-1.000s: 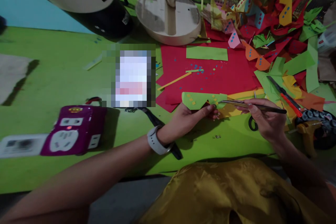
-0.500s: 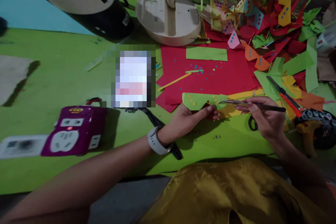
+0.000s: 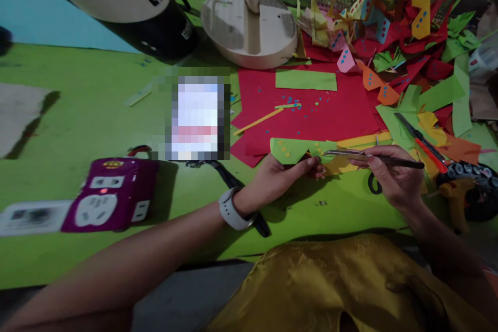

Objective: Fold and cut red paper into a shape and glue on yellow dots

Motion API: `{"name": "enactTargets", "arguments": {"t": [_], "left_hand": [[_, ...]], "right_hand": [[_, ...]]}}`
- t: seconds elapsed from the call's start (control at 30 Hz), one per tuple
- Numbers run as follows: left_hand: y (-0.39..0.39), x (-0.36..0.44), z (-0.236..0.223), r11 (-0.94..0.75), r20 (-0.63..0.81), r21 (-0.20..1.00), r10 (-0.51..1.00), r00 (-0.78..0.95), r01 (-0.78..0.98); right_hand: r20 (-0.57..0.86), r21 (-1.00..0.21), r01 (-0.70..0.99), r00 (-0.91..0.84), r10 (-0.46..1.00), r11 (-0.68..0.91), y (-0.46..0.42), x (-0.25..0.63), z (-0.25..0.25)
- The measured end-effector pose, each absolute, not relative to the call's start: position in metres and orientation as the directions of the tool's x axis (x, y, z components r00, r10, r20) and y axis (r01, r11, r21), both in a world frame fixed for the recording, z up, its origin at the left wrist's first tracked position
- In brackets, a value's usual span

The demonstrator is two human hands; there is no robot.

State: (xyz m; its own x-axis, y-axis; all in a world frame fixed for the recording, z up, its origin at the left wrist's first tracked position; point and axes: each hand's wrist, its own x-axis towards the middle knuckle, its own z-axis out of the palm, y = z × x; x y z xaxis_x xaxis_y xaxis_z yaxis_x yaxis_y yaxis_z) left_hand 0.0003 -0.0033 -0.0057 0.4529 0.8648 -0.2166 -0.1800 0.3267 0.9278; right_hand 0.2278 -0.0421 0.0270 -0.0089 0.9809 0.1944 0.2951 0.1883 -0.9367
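Observation:
My left hand (image 3: 282, 179) pinches a folded green paper piece (image 3: 298, 148) with small yellow squares on it, holding it just above the table's front part. My right hand (image 3: 392, 176) grips metal tweezers (image 3: 373, 156) whose tips touch the right end of that green piece. A white watch band sits on my left wrist. Behind the hands lies a red paper sheet (image 3: 311, 114) with tiny blue and yellow cut bits and a yellow strip on it.
A purple power strip (image 3: 109, 194) lies at the left on the green table (image 3: 78, 124). A round wooden stand base (image 3: 251, 26) and a black-and-white bag are at the back. A heap of coloured paper shapes (image 3: 404, 26), a red cutter (image 3: 422, 141) and a glue gun (image 3: 462, 192) fill the right side.

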Motion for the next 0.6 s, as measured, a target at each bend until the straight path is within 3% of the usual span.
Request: {"name": "enactTargets", "arguments": {"t": [0.23,0.47,0.6], "left_hand": [[-0.003,-0.002,-0.005,0.325,-0.216,0.933,0.85,0.481,-0.156],[-0.006,-0.004,0.002,0.333,-0.201,0.936,0.769,0.606,-0.112],[-0.008,-0.004,0.001,0.308,-0.191,0.946,0.779,0.597,-0.1]], "right_hand": [[0.293,-0.95,0.152,0.138,0.946,0.272,-0.034,0.226,0.025],[0.174,-0.91,0.356,-0.14,0.975,0.214,-0.031,0.223,0.027],[0.18,-0.894,0.381,-0.177,0.967,0.237,-0.029,0.218,0.023]]}}
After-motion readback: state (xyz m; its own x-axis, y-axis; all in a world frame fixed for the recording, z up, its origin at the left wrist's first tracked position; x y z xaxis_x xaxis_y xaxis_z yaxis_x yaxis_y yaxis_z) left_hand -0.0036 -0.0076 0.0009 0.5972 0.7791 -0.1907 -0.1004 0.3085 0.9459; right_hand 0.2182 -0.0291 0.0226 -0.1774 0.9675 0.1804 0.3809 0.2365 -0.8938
